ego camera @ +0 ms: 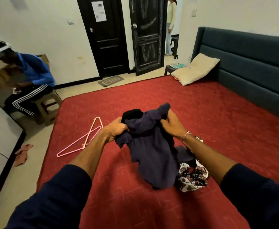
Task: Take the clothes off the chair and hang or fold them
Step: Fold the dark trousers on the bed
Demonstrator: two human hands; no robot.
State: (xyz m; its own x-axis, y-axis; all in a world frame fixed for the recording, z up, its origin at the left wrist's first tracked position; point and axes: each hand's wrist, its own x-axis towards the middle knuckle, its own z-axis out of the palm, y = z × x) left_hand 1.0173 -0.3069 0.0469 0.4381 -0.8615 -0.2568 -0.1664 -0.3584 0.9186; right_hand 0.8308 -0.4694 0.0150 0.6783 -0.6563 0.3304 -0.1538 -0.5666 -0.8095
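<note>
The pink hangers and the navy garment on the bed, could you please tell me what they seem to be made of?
The pink hangers look like thin wire with a smooth pink coating, or possibly slim plastic: the outlines are narrow and evenly coloured. The navy garment, gripped by the left hand and the right hand, looks like soft matte knit fabric, probably cotton, since it drapes and bunches limply without shine.

Patterned cloth (193, 176) half hidden behind navy garment (152, 154)
</note>
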